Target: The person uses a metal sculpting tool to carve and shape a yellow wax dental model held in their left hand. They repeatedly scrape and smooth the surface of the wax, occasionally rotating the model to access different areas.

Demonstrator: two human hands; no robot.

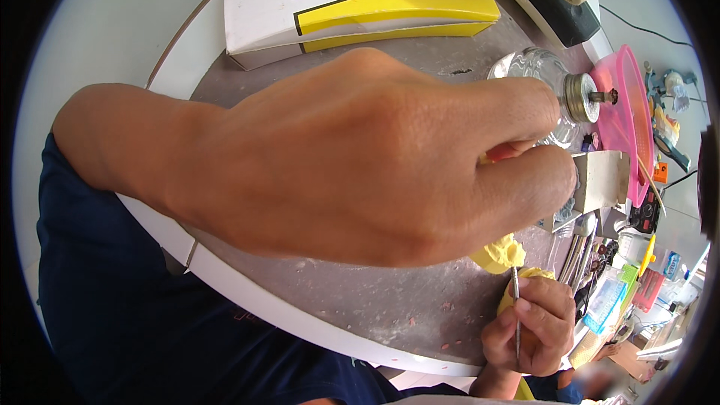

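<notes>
My left hand (360, 165) fills the middle of the view, back up, with its fingers curled closed. From under it sticks out a lumpy yellow plaster cast (496, 256), mostly hidden by the hand. A bit of red and yellow shows between the curled fingers. Lower right, my right hand (541, 324) pinches a thin metal carving tool (517, 337) with a knurled shaft, its upper end against the cast's edge. Another yellow piece (534, 274) shows behind the right fingers; whether it joins the cast I cannot tell.
On the grey tabletop (352, 307) lies a white and yellow box (397, 11). A glass spirit burner (541, 67) with a metal cap stands beyond my left fingers, beside a pink basket (619, 120) and small open box (604, 180). Metal tools (579, 255) lie right. Another person's blue sleeve (566, 390) shows.
</notes>
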